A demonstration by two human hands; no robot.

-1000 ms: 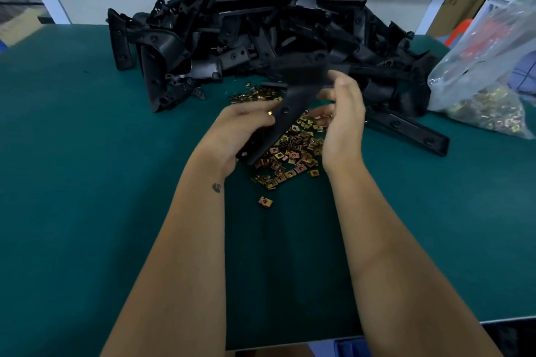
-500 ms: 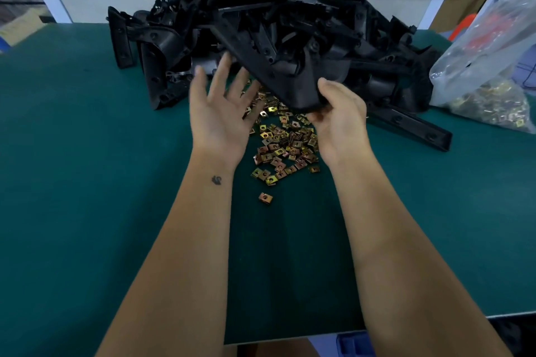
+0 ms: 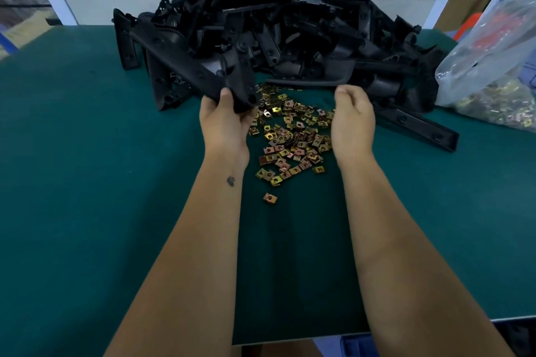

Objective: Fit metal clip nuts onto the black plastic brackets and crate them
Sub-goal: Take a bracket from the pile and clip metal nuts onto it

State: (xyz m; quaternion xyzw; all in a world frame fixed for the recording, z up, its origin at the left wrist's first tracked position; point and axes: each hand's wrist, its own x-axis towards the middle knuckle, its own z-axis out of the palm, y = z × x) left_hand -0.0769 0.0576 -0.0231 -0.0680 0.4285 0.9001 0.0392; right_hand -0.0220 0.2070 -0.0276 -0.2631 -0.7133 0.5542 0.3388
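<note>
A black plastic bracket slants from the pile's left side down to my left hand, which grips its near end with the thumb on top. My right hand hovers apart from it, over the right side of the clip nuts, fingers loosely curled with nothing visible in them. Several brass-coloured metal clip nuts lie scattered on the green mat between my hands. One lone clip nut sits nearer to me. The big pile of black brackets fills the back of the table.
A clear plastic bag holding more clip nuts lies at the right. A long bracket sticks out of the pile toward the right. A blue crate edge shows below the table's near edge. The green mat covers the table.
The bracket has passed from my right hand to my left, which was open and now grips it. My right hand has let go and drawn back to the right.
</note>
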